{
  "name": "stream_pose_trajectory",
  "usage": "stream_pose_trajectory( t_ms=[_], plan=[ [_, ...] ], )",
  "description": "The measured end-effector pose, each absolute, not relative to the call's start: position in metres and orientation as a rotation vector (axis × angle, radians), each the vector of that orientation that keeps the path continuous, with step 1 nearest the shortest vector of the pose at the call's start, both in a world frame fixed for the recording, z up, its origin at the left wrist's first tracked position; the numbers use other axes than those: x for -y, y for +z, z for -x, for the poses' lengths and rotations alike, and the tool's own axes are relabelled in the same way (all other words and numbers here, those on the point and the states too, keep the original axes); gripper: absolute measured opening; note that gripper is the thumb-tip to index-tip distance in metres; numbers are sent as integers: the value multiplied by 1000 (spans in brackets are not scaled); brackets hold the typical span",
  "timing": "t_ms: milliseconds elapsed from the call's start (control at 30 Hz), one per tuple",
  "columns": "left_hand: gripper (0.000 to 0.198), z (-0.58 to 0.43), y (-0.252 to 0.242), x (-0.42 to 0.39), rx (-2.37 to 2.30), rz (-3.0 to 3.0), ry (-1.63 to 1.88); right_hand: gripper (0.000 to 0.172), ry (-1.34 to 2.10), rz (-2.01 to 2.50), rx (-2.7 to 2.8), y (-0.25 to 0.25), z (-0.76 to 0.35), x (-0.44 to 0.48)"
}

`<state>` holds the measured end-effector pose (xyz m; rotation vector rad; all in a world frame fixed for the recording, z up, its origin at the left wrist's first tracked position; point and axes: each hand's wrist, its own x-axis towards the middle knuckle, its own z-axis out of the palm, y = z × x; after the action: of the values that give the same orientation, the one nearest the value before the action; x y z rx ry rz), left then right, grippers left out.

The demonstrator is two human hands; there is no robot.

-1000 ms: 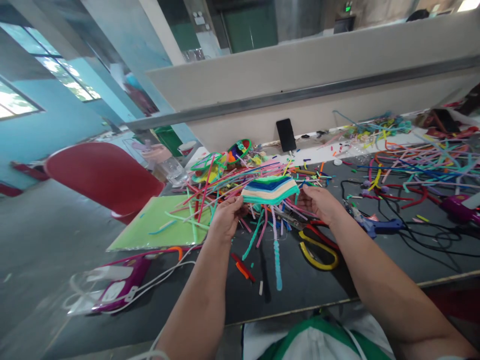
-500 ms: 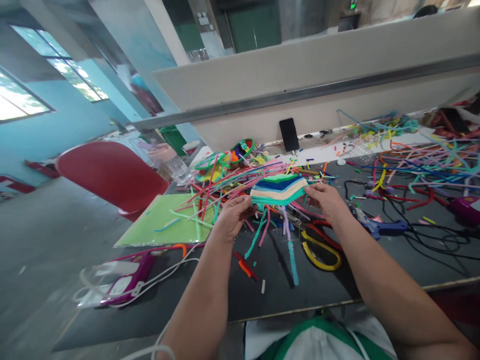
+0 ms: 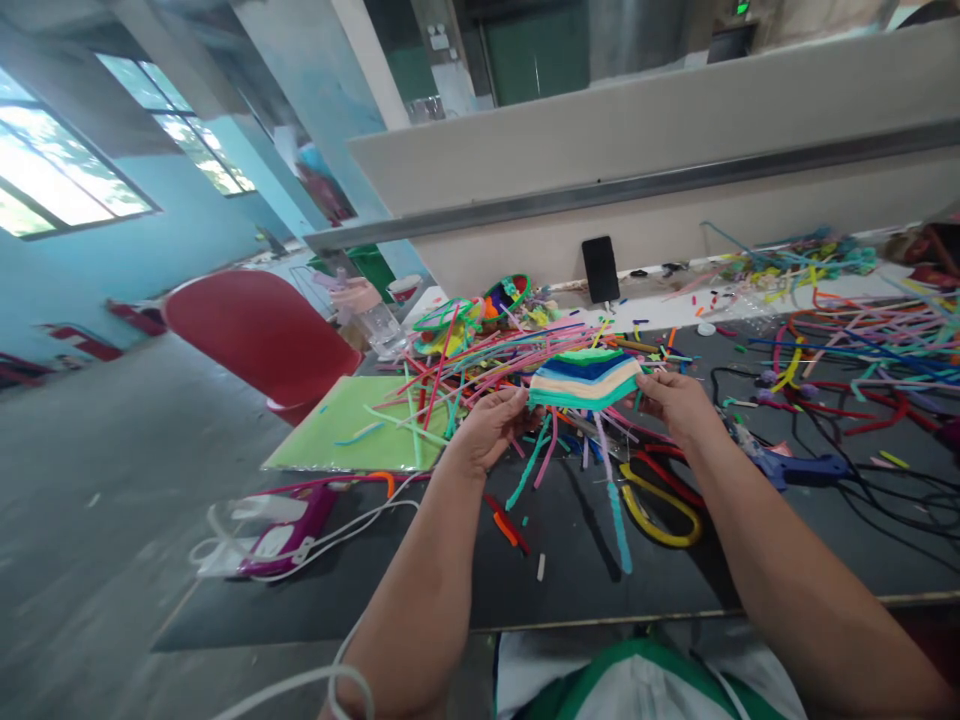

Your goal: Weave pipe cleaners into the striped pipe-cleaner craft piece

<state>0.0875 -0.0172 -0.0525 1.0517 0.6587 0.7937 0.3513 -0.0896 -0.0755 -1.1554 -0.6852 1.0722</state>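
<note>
Between my two hands hangs a striped panel of pipe cleaners (image 3: 586, 380), with green, blue, cream and teal bands bent in a shallow V. My left hand (image 3: 491, 428) pinches its left end. Its right end is pinched by my right hand (image 3: 677, 402). The panel is held above the dark table (image 3: 555, 610). Behind and below it spreads a pile of loose pipe cleaners (image 3: 499, 360), mostly pink. Yellow-handled scissors (image 3: 660, 512) lie beneath my right forearm, their blades partly hidden.
A green sheet (image 3: 322, 430) and a purple power strip (image 3: 296, 532) with white cables lie at left. A blue glue gun (image 3: 802, 467) and black cords are at right. A phone (image 3: 600, 270) leans on the back partition. A red chair (image 3: 251, 325) stands beyond the table.
The whole scene has shifted right in view as the head camera turned slightly left. Both hands keep hold of the striped panel, with little change in their grip.
</note>
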Motion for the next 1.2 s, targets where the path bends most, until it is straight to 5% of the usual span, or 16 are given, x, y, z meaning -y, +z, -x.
stream_pose_trajectory(
  t_ms=[367,700,1200],
  plan=[
    [24,-89,-50,22,-674,-1157,706,44,993,1214,779,-63,-361,97],
    [24,-112,-55,40,-699,-1155,428,44,1361,1238,1159,-51,-348,112],
    [27,-128,-64,53,-712,-1246,462,30,1342,1220,1710,-54,-335,116]
  ],
)
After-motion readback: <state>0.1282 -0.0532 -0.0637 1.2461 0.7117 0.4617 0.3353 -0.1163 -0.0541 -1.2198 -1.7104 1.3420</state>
